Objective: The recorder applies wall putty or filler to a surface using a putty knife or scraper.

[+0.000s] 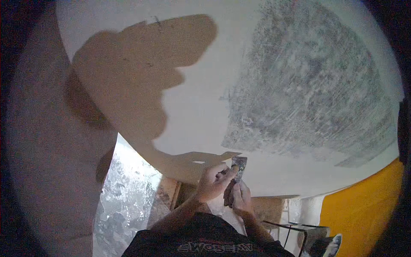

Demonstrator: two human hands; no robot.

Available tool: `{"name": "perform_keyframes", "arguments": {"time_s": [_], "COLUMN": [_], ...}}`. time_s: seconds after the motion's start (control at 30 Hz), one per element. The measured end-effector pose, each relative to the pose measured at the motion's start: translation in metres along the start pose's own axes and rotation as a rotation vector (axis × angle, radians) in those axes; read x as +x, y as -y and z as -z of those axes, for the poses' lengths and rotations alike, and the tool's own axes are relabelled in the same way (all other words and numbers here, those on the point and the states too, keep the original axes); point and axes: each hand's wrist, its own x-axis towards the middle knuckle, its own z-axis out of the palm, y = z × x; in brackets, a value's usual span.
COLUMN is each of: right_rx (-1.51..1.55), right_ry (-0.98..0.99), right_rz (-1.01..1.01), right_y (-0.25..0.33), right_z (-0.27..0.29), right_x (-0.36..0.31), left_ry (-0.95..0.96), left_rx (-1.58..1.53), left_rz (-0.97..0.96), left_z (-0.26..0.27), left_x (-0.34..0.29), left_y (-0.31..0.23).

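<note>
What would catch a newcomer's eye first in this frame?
Probably the rough grey patch on the pale surface at upper right, then the brownish shadow at upper left. Low centre, the left hand and right hand meet at a flat tool.

Room under renovation, patchy plaster (312, 85)

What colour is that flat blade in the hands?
The flat blade is mottled grey; see the head view.
</note>
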Motion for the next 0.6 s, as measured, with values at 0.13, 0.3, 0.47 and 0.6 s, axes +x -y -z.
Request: {"name": "perform_keyframes", "arguments": {"time_s": [0.13, 0.3, 0.47, 0.6], "right_rx": [0.23, 0.296, 0.305, 0.243], "right_ry": [-0.093, -0.185, -0.198, -0.193], "right_rz": [-0.12, -0.16, -0.26, -0.294], "right_y": [0.011, 0.028, 0.028, 0.023], "right_z": [-0.012, -0.017, -0.017, -0.016], "right_x": [0.001, 0.006, 0.005, 0.007], "left_ry": [-0.004, 0.053, 0.065, 0.031], "left_rx": [-0.016, 0.009, 0.011, 0.0], "left_rz": [-0.055, -0.004, -0.044, -0.082], "left_z": [0.001, 0.002, 0.003, -0.001], "left_x": [0.004, 0.014, 0.021, 0.02], "left_y": [0.0, -0.007, -0.004, 0.0]}}
